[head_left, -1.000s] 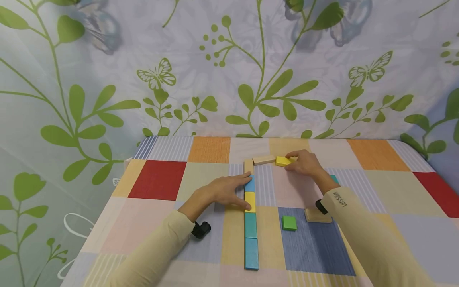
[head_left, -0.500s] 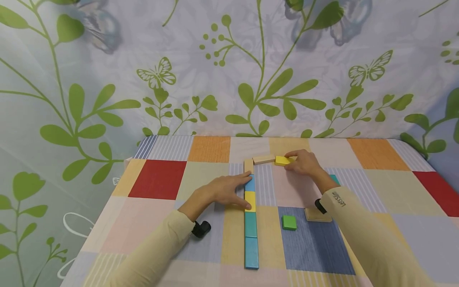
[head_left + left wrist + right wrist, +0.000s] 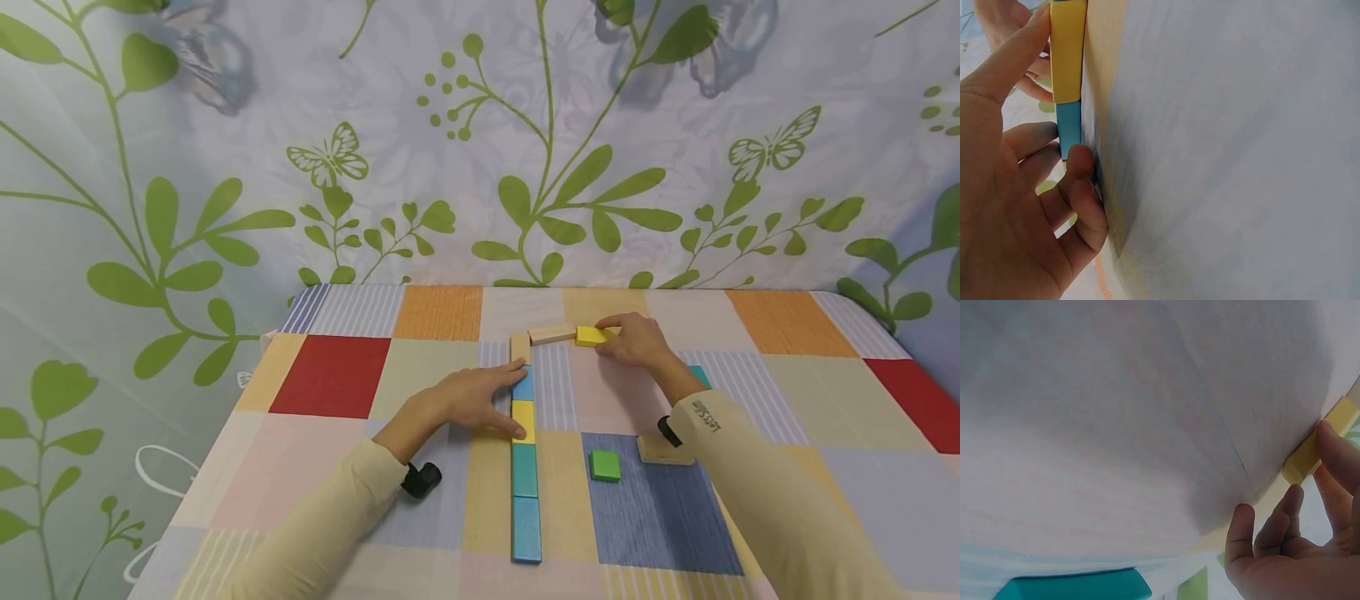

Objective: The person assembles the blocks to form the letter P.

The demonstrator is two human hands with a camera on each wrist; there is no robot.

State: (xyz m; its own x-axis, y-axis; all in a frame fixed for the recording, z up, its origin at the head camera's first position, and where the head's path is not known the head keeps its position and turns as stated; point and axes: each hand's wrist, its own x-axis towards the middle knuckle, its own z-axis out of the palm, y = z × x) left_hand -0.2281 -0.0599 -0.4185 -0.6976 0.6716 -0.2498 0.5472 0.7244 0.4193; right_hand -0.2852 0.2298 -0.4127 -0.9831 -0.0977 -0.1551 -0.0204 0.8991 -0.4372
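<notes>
Toy blocks lie end to end in a line on the table: a plain wooden block (image 3: 520, 347), a blue block (image 3: 523, 386), a yellow block (image 3: 524, 412), a teal block (image 3: 525, 471) and a blue-teal block (image 3: 527, 530). My left hand (image 3: 474, 400) touches this line from the left, thumb on the yellow block and extended fingers at the blue one. At the far end another wooden block (image 3: 552, 334) turns off to the right. Against its right end lies a second yellow block (image 3: 588, 336), pinched by my right hand (image 3: 637, 342) between thumb and index finger.
A green block (image 3: 604, 466) and a wooden block (image 3: 660, 450) lie right of the line, the latter partly behind my right sleeve. A teal block (image 3: 1079, 586) sits near my right wrist. The patchwork tablecloth (image 3: 330, 375) ends at a leaf-patterned curtain (image 3: 420, 167).
</notes>
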